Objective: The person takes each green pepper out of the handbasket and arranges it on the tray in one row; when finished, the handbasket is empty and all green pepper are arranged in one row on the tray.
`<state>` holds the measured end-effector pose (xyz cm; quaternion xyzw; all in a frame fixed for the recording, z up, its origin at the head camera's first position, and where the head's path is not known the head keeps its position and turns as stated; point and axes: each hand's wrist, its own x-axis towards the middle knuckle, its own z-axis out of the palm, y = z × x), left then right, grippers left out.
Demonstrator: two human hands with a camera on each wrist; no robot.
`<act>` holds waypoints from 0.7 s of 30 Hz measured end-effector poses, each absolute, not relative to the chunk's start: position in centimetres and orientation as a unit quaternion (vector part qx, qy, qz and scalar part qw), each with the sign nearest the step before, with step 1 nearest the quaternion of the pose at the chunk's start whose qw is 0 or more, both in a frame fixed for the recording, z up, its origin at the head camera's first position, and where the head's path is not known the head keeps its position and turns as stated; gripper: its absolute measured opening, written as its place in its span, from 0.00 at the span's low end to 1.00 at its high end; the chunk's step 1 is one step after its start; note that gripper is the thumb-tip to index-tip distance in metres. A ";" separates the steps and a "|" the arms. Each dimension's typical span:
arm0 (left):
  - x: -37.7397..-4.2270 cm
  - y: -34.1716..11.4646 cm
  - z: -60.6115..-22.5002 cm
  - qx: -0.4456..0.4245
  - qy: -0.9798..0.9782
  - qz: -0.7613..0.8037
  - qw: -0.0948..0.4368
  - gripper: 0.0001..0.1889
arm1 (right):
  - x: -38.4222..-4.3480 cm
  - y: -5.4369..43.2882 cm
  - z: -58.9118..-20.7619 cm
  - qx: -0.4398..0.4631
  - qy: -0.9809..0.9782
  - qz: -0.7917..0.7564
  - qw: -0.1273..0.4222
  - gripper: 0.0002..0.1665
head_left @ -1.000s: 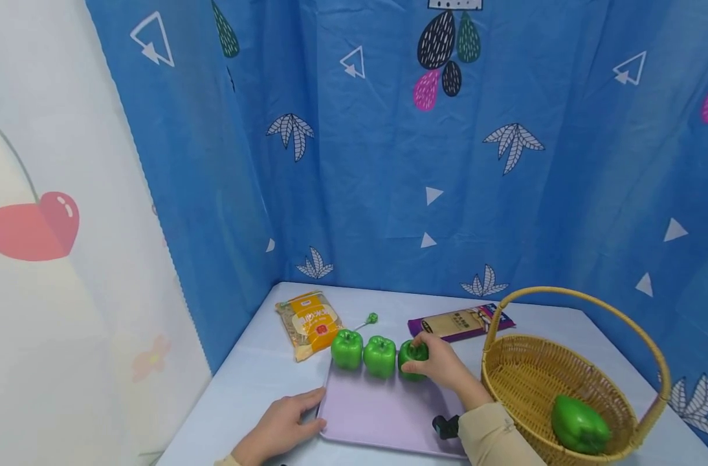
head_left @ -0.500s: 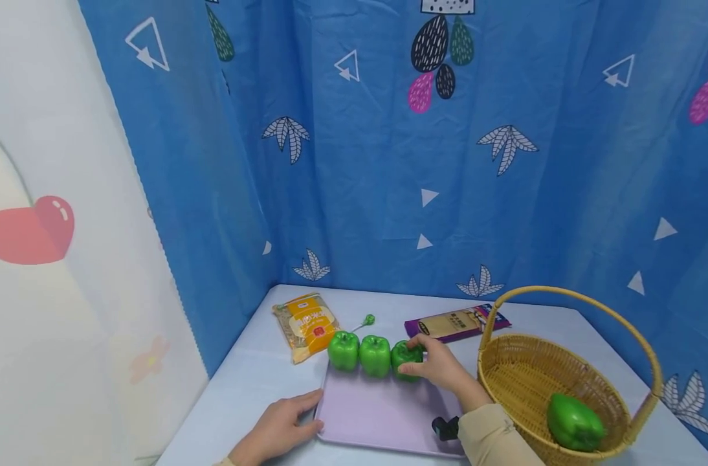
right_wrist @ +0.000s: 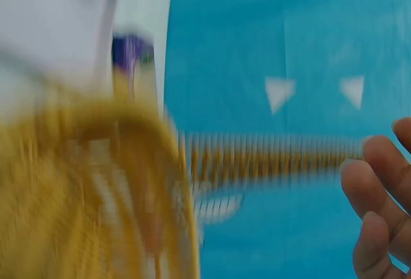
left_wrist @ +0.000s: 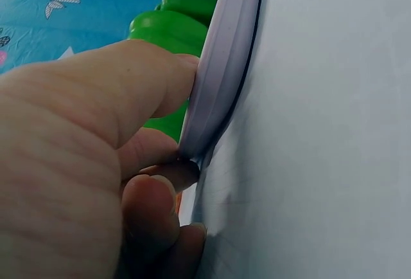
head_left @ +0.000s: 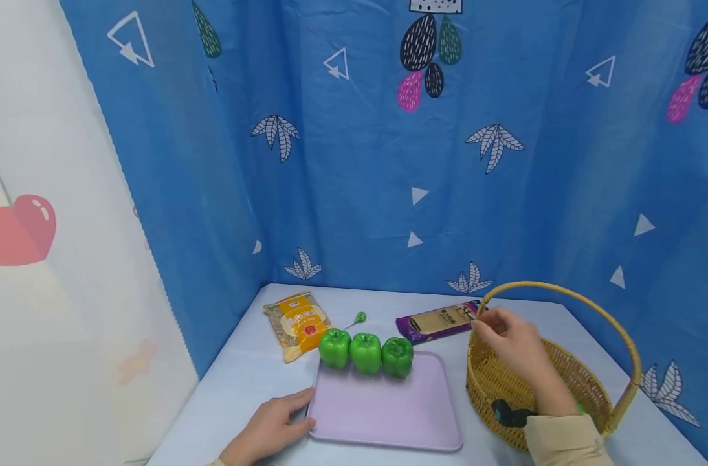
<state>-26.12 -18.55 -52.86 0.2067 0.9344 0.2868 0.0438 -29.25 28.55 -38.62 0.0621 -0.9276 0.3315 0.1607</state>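
My left hand (head_left: 275,419) rests at the left edge of a pale purple tray (head_left: 383,414); in the left wrist view its fingertips touch the tray's rim (left_wrist: 225,67). Along the tray's far edge stand three green bell peppers: a left one (head_left: 334,348), a middle one (head_left: 365,353) and a right one (head_left: 397,357). My right hand (head_left: 517,340), holding nothing, is over a yellow wicker basket (head_left: 488,388), its fingers loosely bent near the handle (head_left: 587,301). A sliver of another green pepper (head_left: 581,408) shows inside the basket, mostly hidden behind my forearm.
An orange-labelled food packet (head_left: 301,323) lies at the back left, beside a small green-headed stick (head_left: 360,318). A purple and tan packet (head_left: 438,321) lies behind the tray, near the basket. A blue patterned curtain (head_left: 365,162) hangs behind the table.
My right hand has let go of the right-hand pepper on the tray and moved right, over the basket. The left hand stays at the tray edge. The head view has shifted slightly.
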 end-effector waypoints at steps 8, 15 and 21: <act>-26.1 -19.2 -52.8 0.200 0.930 0.304 0.046 0.38 | -30.9 35.2 -42.7 -0.037 -0.949 0.276 0.148 0.21; -26.2 -18.8 -53.4 0.202 0.926 0.315 0.053 0.38 | -31.1 37.7 -45.4 -0.105 -0.980 0.157 -0.059 0.34; -26.4 -18.7 -53.2 0.206 0.926 0.313 0.046 0.38 | -30.1 37.9 -45.2 -0.122 -0.967 0.175 -0.140 0.24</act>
